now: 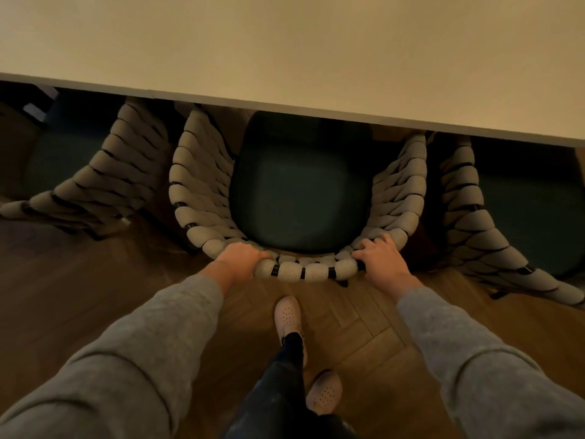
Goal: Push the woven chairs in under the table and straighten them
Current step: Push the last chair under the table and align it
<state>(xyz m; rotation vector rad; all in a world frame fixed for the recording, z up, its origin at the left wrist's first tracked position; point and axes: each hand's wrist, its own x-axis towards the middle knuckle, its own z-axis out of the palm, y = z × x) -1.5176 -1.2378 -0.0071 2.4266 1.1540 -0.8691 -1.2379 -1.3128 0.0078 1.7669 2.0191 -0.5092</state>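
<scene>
3 chairs, 1 table [285, 42]. Back rim of middle chair [300, 271] gripped by left hand [242, 258] and right hand [380, 256]; seat partly under table. Second chair [110, 172] outboard of left hand, third chair [474, 217] outboard of right hand.

Grey sleeves [152, 353]; dark trousers [281, 391]; pale perforated shoes [286, 315].

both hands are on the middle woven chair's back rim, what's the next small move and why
Probably a short, even push straight forward: the left hand and right hand both grip the back rim of the grey woven chair, and most of its dark green seat cushion shows clear of the edge of the pale tabletop.
</scene>
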